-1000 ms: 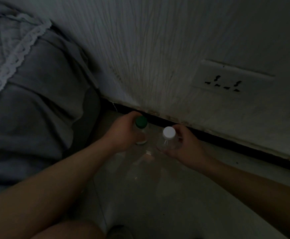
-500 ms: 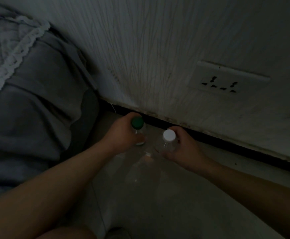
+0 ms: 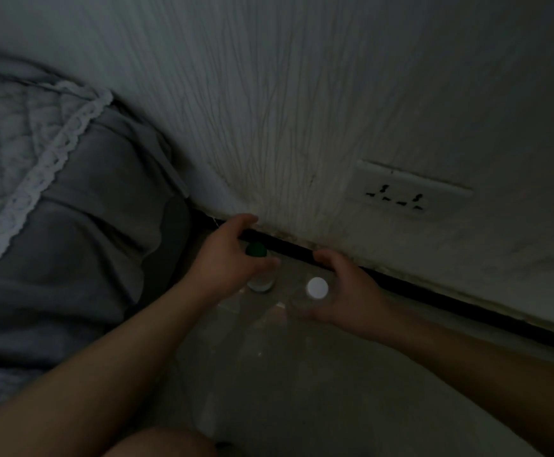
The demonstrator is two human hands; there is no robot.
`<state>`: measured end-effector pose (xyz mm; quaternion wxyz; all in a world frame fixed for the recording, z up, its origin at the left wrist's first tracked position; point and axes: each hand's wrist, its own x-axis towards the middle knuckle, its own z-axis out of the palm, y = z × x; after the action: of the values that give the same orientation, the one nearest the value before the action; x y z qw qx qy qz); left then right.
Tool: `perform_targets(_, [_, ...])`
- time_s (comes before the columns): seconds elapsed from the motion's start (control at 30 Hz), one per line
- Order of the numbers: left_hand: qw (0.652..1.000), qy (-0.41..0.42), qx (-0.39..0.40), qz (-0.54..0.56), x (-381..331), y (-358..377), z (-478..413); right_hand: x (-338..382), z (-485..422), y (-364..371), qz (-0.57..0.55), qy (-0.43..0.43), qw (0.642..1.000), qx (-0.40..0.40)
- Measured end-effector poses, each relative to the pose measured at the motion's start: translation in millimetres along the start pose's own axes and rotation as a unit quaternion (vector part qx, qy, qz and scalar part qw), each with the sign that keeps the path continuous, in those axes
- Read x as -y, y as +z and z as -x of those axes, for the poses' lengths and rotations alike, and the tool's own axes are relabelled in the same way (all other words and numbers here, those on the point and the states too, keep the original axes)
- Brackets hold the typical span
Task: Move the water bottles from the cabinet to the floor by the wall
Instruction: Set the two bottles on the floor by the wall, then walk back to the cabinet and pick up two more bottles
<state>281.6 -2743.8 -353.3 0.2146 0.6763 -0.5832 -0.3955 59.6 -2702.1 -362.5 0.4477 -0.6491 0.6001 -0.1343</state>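
Two clear water bottles stand on the floor close to the wall's dark skirting. The green-capped bottle (image 3: 256, 251) is on the left and the white-capped bottle (image 3: 317, 287) on the right, a little apart. My left hand (image 3: 228, 255) curves around the green-capped one, its fingers spread and lifted toward the wall, the thumb across the bottle's front. My right hand (image 3: 345, 288) cups the white-capped one from the right with its fingers apart. The scene is dim, so I cannot tell whether the fingertips still touch the bottles. No cabinet is in view.
A bed with grey bedding and a lace-edged quilt (image 3: 54, 199) fills the left side, close to the green-capped bottle. A wall socket (image 3: 401, 196) sits low on the textured white wall to the right. Pale floor tiles (image 3: 302, 390) lie in front of the bottles.
Both hands were wrapped tightly around the bottles. Now their fingers have spread and loosened, and the bottles stand on the floor by the skirting.
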Motion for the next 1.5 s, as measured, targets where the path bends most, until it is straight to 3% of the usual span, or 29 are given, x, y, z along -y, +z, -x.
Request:
perform_targets(0.27, [0.998,0.022,0.005,-0.053,-60,-43,41,66,29,-47,0.071,-0.045,0.996,0.007])
perform_targets(0.53, [0.986,0.063,0.037,-0.149,-154,-112,103,157,98,-104,0.157,-0.037,0.987,0.005])
perform_targets(0.87, [0.982,0.073,0.04,-0.171,-286,-226,178,301,178,-207,0.237,-0.01,0.971,-0.006])
perform_targets(1.17, [0.965,0.081,0.02,-0.249,-406,-328,235,425,254,-296,0.327,-0.023,0.939,-0.108])
perform_targets(1.5, [0.964,0.113,-0.003,-0.24,-521,-399,276,518,315,-372,0.303,-0.03,0.93,-0.207])
